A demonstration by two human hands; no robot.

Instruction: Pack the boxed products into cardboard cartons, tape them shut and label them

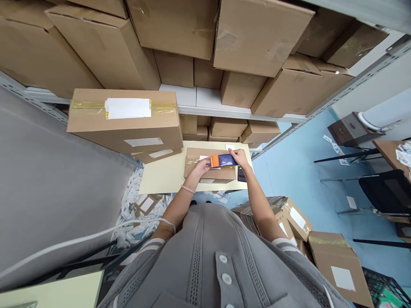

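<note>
Pale table (161, 174): left hand (203, 166) and right hand (239, 157) pinched a packet (226, 160); slack grip, I judged, risked a right-edge fall.

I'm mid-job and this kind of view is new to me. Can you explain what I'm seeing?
There's no machine: these are a person's two bare hands. The one picture comes from a camera worn on the head, looking forward and down, so the grey top below is the wearer's own. The left hand holds the orange end of a packet; the right hand holds its blue end. Beneath them, a taped cardboard box lies on a pale yellow table. Beyond are shelves stacked with more boxes.
</note>
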